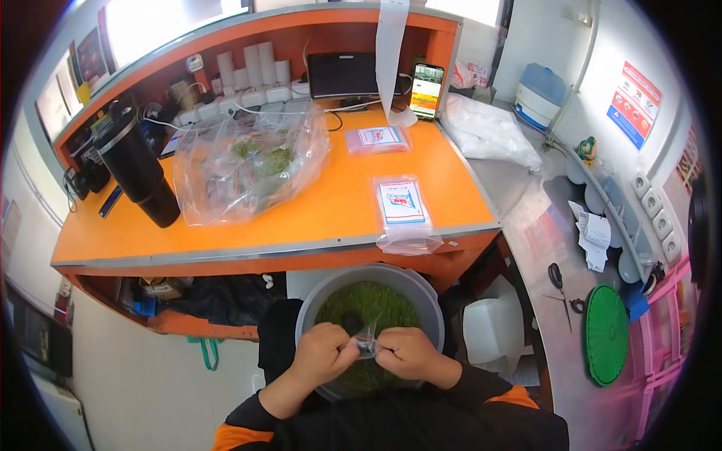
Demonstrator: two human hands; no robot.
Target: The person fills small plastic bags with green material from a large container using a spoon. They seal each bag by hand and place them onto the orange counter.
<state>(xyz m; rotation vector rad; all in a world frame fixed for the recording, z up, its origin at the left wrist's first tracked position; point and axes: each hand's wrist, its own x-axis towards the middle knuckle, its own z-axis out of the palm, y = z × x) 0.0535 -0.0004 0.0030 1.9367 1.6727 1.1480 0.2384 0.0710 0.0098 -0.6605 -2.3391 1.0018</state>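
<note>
Over a round grey tub of green shredded leaves, both of my hands pinch a small clear plastic bag. My left hand has closed fingers on the bag's left side. Closed around its right side is my right hand. What the bag holds, if anything, I cannot make out. A large clear plastic bag with some green stuff in it lies on the orange desk. Stacks of printed plastic bags rest at the desk's front right.
A black tumbler stands at the desk's left. Behind are a monitor, a phone and a hanging paper strip. On the right counter lie scissors, a green lid and receipts. A white bin stands right of the tub.
</note>
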